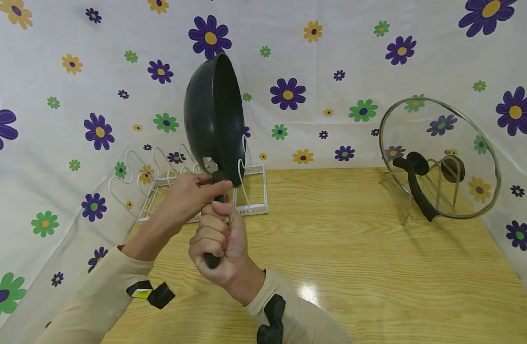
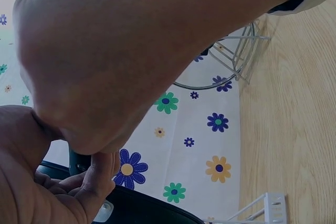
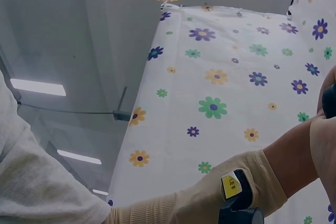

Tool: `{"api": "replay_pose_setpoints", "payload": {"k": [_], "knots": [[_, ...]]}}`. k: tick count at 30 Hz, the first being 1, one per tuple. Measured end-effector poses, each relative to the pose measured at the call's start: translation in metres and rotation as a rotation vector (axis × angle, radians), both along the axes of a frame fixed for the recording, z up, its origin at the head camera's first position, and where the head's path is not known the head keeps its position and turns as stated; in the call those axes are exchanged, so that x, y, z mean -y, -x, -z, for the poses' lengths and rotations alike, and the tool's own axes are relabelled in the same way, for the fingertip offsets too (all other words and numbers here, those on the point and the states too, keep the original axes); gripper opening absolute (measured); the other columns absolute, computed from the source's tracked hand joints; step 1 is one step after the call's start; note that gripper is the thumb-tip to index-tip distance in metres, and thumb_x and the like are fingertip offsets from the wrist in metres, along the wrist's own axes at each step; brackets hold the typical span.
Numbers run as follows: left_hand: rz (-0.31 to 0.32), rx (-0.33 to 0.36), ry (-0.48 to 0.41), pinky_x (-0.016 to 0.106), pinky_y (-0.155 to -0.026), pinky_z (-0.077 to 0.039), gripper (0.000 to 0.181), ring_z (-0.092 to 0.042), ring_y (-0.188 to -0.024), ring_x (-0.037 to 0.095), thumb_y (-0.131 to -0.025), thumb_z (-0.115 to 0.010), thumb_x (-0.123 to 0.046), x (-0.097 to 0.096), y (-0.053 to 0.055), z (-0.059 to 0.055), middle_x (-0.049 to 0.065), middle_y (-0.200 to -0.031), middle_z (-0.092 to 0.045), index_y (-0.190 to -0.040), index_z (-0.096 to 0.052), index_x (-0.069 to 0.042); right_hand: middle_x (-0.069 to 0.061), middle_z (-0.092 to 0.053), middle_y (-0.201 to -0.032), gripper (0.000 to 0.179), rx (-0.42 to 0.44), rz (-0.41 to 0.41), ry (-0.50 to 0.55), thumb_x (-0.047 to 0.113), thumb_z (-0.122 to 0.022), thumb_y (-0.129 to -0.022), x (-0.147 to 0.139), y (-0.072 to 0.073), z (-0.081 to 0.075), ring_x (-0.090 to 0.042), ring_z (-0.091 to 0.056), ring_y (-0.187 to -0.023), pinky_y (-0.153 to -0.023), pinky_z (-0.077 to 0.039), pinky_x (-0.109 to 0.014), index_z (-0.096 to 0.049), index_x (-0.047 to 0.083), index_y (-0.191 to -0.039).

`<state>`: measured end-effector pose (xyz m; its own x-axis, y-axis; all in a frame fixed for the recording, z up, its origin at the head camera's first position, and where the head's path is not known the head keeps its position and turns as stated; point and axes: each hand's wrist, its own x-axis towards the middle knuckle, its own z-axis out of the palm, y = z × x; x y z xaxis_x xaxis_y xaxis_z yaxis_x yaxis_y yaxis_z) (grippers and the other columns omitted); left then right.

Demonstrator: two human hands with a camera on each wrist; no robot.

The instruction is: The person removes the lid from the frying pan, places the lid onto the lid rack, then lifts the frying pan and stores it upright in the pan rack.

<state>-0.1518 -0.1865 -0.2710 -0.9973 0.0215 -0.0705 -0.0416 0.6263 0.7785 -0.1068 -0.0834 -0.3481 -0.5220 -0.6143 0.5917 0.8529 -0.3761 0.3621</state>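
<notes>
A black wok (image 1: 199, 110) is tilted on its edge in the head view, its hollow side facing right and its handle pointing down toward me. My right hand (image 1: 220, 241) grips the lower part of the handle, whose black end (image 1: 212, 260) shows below the fist. Just above it, my left hand (image 1: 188, 196) pinches the handle close to the metal bracket (image 1: 209, 165), thumb on top. The wok's lower rim overlaps a white wire rack (image 1: 257, 209) behind the hands. In the left wrist view, part of the wok's dark rim (image 2: 152, 205) shows beneath the fingers.
At the right, a glass lid (image 1: 474, 143) with a black handle leans upright in a wire stand (image 1: 394, 198). The wood-grain table (image 1: 353, 267) meets a flower-printed cloth (image 1: 328, 62) at the back and sides. The rack's wavy dividers (image 1: 130, 162) stand up at left.
</notes>
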Motion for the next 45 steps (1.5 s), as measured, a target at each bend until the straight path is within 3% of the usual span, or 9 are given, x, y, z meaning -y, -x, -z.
{"api": "replay_pose_setpoints", "payload": {"k": [5, 16, 23, 32, 45], "knots": [[-0.003, -0.006, 0.014, 0.028, -0.052, -0.041, 0.042, -0.049, -0.058, 0.019, -0.092, -0.073, -0.041, -0.001, 0.002, 0.003, -0.005, -0.058, -0.049, -0.067, -0.058, -0.01, 0.009, -0.026, -0.051, 0.045, -0.003, -0.003, 0.0, 0.015, -0.051, -0.103, -0.001, 0.002, 0.002, -0.001, -0.02, -0.039, -0.042, -0.022, -0.013, -0.03, 0.02, -0.063], [0.007, -0.006, 0.004, 0.028, -0.051, -0.038, 0.042, -0.047, -0.057, 0.017, -0.092, -0.073, -0.041, -0.002, 0.006, 0.009, -0.005, -0.059, -0.049, -0.068, -0.058, -0.01, 0.009, -0.026, -0.051, 0.045, 0.0, -0.001, -0.003, 0.015, -0.053, -0.102, -0.002, 0.005, 0.007, 0.0, -0.02, -0.039, -0.042, -0.021, -0.012, -0.029, 0.02, -0.064], [0.001, 0.0, -0.02, 0.027, -0.047, -0.03, 0.046, -0.036, -0.051, 0.013, -0.092, -0.073, -0.039, -0.002, 0.007, 0.013, -0.006, -0.057, -0.038, -0.064, -0.05, -0.012, 0.009, -0.026, -0.051, 0.045, 0.007, -0.005, 0.008, 0.015, -0.052, -0.102, -0.002, 0.006, 0.011, -0.001, -0.02, -0.039, -0.042, -0.021, -0.013, -0.03, 0.02, -0.063], [0.012, -0.011, -0.014, 0.028, -0.05, -0.041, 0.038, -0.051, -0.057, 0.017, -0.092, -0.073, -0.04, -0.003, 0.008, 0.017, -0.004, -0.06, -0.057, -0.074, -0.066, -0.006, 0.01, -0.026, -0.051, 0.045, 0.003, -0.009, 0.02, 0.015, -0.052, -0.102, -0.003, 0.007, 0.014, 0.0, -0.02, -0.039, -0.042, -0.022, -0.012, -0.03, 0.021, -0.064], [0.018, -0.011, 0.001, 0.029, -0.05, -0.041, 0.039, -0.053, -0.059, 0.02, -0.092, -0.075, -0.041, -0.005, 0.008, 0.02, -0.004, -0.059, -0.058, -0.077, -0.07, -0.005, 0.01, -0.026, -0.05, 0.044, 0.001, -0.026, 0.035, 0.014, -0.052, -0.102, -0.006, 0.008, 0.018, 0.0, -0.021, -0.038, -0.041, -0.022, -0.013, -0.03, 0.021, -0.064]]}}
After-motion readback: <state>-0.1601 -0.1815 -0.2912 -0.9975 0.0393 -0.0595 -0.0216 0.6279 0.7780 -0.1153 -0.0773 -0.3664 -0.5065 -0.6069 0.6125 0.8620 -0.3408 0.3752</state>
